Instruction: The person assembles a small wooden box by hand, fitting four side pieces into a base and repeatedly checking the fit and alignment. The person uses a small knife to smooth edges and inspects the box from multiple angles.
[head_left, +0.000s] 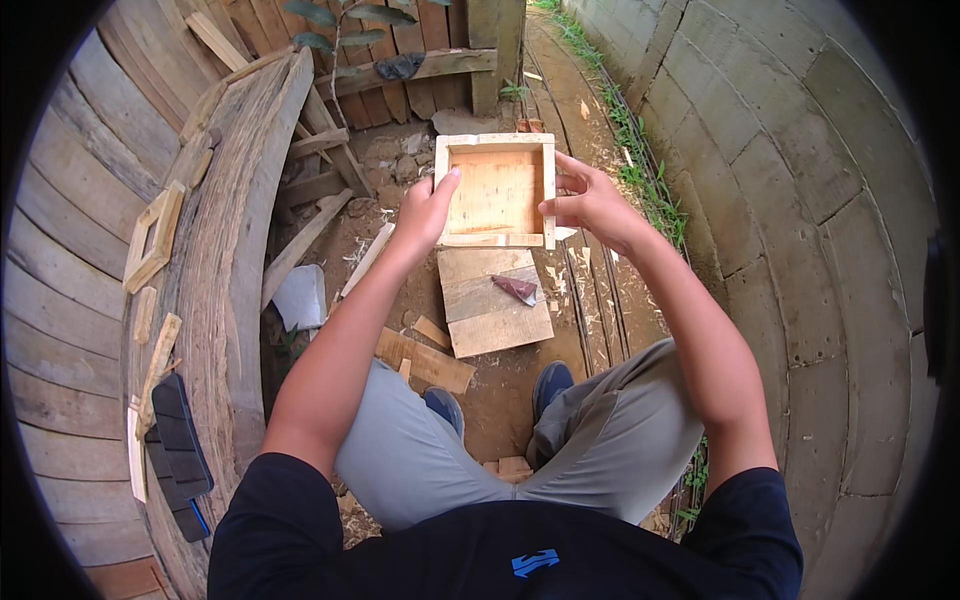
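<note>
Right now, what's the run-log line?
left hand: holds shallow wooden box | right hand: holds same box | folded brown sheet: on wooden boards

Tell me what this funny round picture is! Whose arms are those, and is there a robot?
There's no robot here, just a person using two bare hands. The one picture comes from a wide camera worn on their head, looking down, so you see almost what they see. That lens makes straight things look bendy near the edge.

The left hand and right hand hold a shallow wooden box by opposite sides, its open side facing the camera. Below it is a square wooden block with a small folded reddish-brown piece on top; I can't tell for sure what that is. On the long wooden beam at the left are a little wooden frame and a dark, flat, phone-like device.
</note>
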